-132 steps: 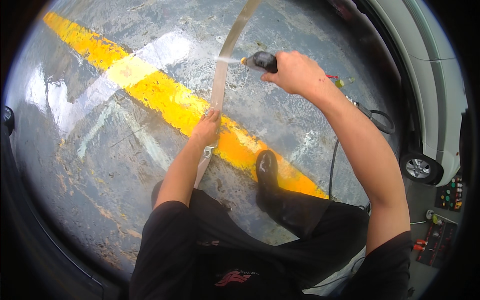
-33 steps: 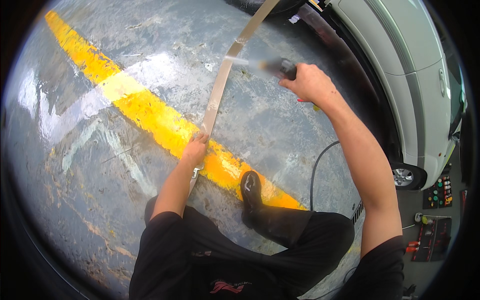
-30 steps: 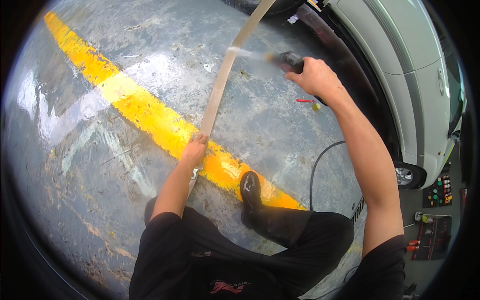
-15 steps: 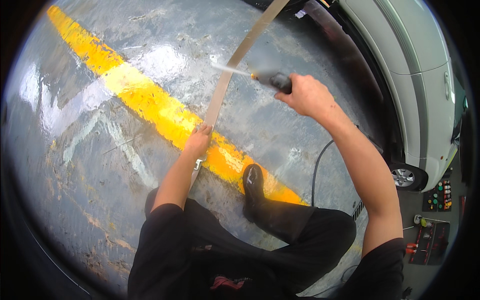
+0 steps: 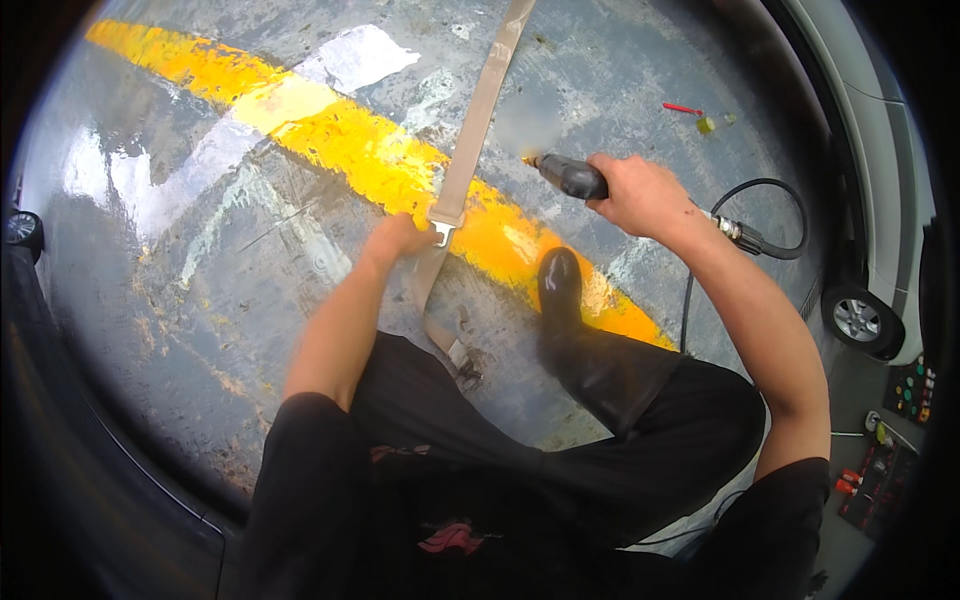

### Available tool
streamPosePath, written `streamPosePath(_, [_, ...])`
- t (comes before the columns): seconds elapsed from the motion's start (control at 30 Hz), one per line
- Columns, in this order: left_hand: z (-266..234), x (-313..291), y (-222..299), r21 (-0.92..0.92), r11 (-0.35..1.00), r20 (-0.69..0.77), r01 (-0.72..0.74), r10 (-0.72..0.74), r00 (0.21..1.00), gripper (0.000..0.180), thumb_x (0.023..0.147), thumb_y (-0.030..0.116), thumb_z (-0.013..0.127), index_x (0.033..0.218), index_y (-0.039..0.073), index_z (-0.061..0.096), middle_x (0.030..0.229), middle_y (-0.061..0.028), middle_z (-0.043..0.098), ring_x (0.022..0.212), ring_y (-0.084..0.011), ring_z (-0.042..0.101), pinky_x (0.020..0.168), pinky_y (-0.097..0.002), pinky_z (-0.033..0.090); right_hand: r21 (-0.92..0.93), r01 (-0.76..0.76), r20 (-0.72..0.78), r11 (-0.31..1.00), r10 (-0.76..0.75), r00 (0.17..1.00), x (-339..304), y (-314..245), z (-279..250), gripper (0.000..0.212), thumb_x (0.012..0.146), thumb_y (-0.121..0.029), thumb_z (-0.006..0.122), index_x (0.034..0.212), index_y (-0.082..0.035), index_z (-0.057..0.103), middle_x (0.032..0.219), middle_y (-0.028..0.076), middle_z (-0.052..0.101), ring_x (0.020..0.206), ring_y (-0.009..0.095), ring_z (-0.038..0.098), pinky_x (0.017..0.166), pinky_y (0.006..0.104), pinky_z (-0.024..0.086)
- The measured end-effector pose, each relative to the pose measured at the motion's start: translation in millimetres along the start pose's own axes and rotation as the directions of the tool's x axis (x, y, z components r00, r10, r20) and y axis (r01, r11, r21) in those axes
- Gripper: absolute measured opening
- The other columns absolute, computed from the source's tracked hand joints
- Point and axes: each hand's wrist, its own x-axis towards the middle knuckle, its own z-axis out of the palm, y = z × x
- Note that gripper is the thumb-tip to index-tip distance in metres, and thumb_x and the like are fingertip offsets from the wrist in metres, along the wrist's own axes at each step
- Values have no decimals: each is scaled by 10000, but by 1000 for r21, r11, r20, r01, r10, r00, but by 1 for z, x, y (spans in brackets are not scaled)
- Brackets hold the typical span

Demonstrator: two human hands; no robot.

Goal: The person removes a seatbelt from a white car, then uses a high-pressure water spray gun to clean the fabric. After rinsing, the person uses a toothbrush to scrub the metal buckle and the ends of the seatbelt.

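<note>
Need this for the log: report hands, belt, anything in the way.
Left hand at metal tongue of beige belt. Right hand gripping black spray gun, nozzle toward belt. Belt crosses yellow stripe. Black boot near belt, not touching.

A worn blue-grey painted floor [image 5: 600, 85] filled the view, scuffed and patchy. A broad, chipped yellow painted stripe [image 5: 370, 165] ran diagonally across it, crossed by a bright white band [image 5: 365, 55] near a faded pale-green painted chevron [image 5: 213, 232]. Light gleamed glossily at left. A pale silver car [image 5: 880, 130] curved along the right, a dark car [image 5: 150, 520] along the lower left.
</note>
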Motion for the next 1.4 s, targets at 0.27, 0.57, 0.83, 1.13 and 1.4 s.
streamPosePath(0.27, [76, -29, 20, -62, 997, -274, 48, -63, 960, 571, 752, 368, 787, 1104, -51, 627, 1098, -286, 669, 1043, -393, 671, 888, -458, 546, 50, 146, 98, 988, -151, 984, 9, -30, 46, 275, 833, -110, 624, 1108, -98, 630, 965, 157, 709, 945, 371, 683, 803, 483, 539])
streamPosePath(0.57, [40, 10, 23, -249, 952, -555, -178, 10, 832, 607, 744, 357, 805, 1175, 1, 567, 1124, -249, 595, 1124, -393, 583, 953, -463, 501, 48, 96, 94, 994, -100, 991, 17, -14, 47, 285, 829, -110, 640, 1112, -84, 623, 1002, 172, 696, 973, 362, 678, 812, 483, 538])
streamPosePath(0.83, [33, 21, 68, -214, 965, -443, -154, 45, 895, 625, 722, 381, 847, 1148, 32, 549, 1101, -206, 618, 1036, -376, 624, 894, -468, 525, -92, 207, -25, 974, -210, 977, 21, 1, 127, 382, 791, -82, 640, 1166, -85, 570, 1006, 158, 678, 981, 358, 668, 778, 480, 555])
streamPosePath(1.13, [9, 25, 90, -997, -71, 26, 40, 178, 984, 360, 995, 238, 532, 1313, 69, 524, 1142, -94, 638, 1010, -219, 627, 871, -370, 519, 16, 104, -185, 994, -99, 978, 20, 24, 230, 690, 766, -97, 678, 1426, -107, 478, 1292, 135, 486, 1138, 338, 553, 916, 466, 448])
streamPosePath(1.4, [-8, 21, 112, -974, -223, -106, -31, 332, 938, 436, 922, 99, 636, 1341, 66, 518, 1135, -82, 650, 996, -220, 633, 865, -378, 525, 960, -116, 62, 255, 212, 975, 86, -64, 211, 470, 948, -409, 601, 1214, -22, 620, 1066, 198, 702, 1029, 311, 671, 891, 427, 497])
